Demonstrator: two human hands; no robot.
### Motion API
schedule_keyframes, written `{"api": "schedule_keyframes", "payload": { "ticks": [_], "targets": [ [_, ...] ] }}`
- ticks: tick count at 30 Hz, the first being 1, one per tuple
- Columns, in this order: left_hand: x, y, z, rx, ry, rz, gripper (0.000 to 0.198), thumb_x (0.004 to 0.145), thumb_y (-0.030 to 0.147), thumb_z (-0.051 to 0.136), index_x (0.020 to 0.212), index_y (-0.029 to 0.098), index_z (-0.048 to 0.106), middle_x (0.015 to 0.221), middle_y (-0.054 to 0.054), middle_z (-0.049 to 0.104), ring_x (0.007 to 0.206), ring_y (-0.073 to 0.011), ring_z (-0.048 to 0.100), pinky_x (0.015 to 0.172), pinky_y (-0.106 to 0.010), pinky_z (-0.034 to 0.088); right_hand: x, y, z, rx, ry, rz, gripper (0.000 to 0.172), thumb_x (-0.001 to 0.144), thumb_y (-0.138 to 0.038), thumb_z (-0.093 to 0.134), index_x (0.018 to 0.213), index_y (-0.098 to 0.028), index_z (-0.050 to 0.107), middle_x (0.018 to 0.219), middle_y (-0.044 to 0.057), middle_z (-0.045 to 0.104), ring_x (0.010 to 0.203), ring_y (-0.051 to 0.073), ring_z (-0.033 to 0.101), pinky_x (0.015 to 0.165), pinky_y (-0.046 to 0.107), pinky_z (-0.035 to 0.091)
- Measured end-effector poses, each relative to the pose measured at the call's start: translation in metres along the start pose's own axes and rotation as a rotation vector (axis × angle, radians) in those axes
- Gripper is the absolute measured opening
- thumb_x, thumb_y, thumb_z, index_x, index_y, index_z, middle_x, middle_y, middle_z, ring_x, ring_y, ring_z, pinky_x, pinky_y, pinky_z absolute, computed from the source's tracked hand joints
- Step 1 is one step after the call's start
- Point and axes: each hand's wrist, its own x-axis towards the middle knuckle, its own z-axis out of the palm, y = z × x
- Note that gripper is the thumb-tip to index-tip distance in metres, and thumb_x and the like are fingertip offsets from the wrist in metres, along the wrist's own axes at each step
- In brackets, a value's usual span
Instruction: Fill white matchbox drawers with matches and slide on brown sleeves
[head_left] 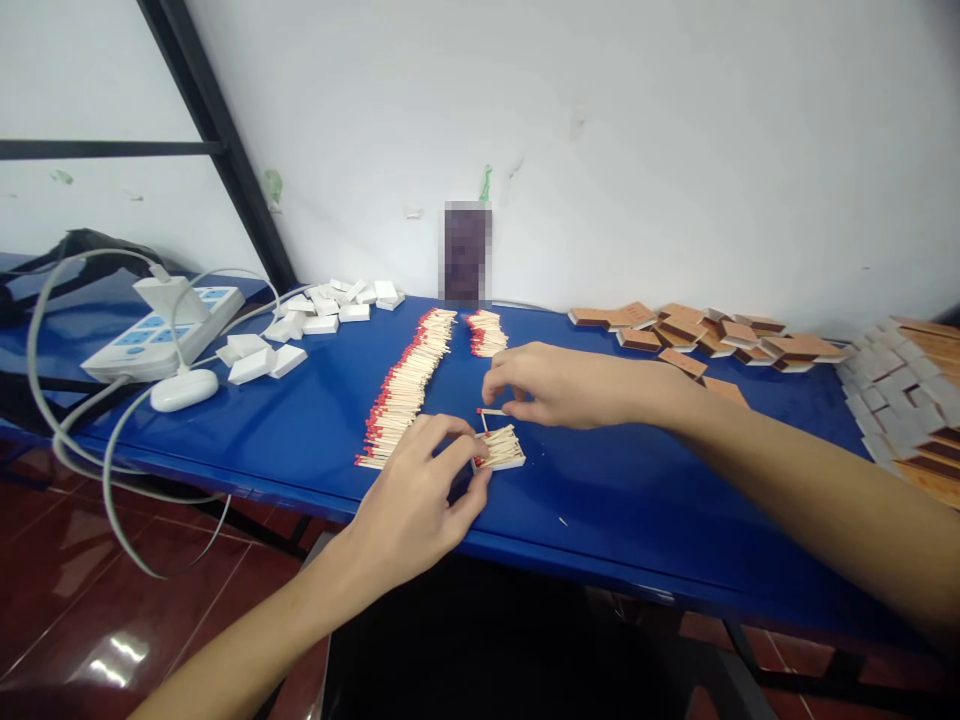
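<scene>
Blue tabletop (637, 510) lies under both forearms, which come in from the near left and the right and converge at a white tray (513, 464) of red-tipped matches (501, 444). The left hand (418, 492) is palm-down, wrist low and fingers bent, its thumb at the near side and its fingertips at the far side of the tray's left end, clamped on it. Just beyond and to the right, the right hand (544, 385) arches over the table with its wrist raised and fingers curled; thumb and fingertips come together on the tail of a single match (491, 412), held nearly level above the tray, red head pointing left. Below that pinch, a slanting match (484, 423) rises from the tray's contents.

A long row of matches (405, 385) runs from beside the left hand's knuckles away toward the wall, heads to the left. A shorter row (487, 335) lies just beyond the right hand's fingers. Farther out, small white boxes (322, 305) sit beyond and left of the left grip, and brown boxes (682, 330) beyond and right of the right one.
</scene>
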Motion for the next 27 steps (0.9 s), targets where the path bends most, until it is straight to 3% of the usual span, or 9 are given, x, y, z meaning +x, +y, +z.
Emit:
{"api": "schedule_keyframes", "payload": {
  "ticks": [6,15,21,27],
  "targets": [
    [0.000,-0.001,0.001,-0.012,-0.048,0.007,0.013,0.096,0.015,0.054,0.104,0.019,0.063,0.112,-0.007,0.062,0.102,-0.0206,0.059,0.091,-0.037,0.049,0.008,0.011,0.006,0.093,-0.010,-0.107,0.023,0.090,-0.017,0.057,0.107,-0.018,0.072,0.097,0.007,0.068,0.083,0.016,0.058,0.077,0.030,0.043],
    [-0.002,-0.001,-0.001,-0.021,-0.049,0.032,0.014,0.097,0.012,0.051,0.103,0.019,0.062,0.107,-0.005,0.061,0.098,-0.0198,0.057,0.088,-0.036,0.047,0.015,0.011,0.012,0.135,0.003,-0.167,0.017,0.092,-0.024,0.060,0.096,-0.017,0.076,0.091,0.006,0.064,0.077,0.013,0.056,0.071,0.026,0.042],
    [-0.001,0.000,-0.003,-0.045,-0.100,0.032,0.026,0.102,0.012,0.042,0.124,0.021,0.052,0.117,-0.006,0.058,0.104,-0.0205,0.054,0.092,-0.036,0.045,0.012,0.016,0.005,0.161,0.069,-0.044,0.014,0.088,-0.023,0.064,0.089,-0.016,0.076,0.084,0.004,0.074,0.070,0.013,0.062,0.067,0.025,0.043],
    [-0.001,-0.001,-0.008,-0.068,-0.139,0.041,0.027,0.101,0.007,0.038,0.122,0.022,0.047,0.116,-0.005,0.058,0.102,-0.0213,0.051,0.090,-0.037,0.044,0.014,0.019,0.011,0.119,-0.001,0.019,0.019,0.089,-0.027,0.062,0.086,-0.016,0.077,0.081,0.005,0.076,0.066,0.013,0.063,0.063,0.026,0.044]
  ]
}}
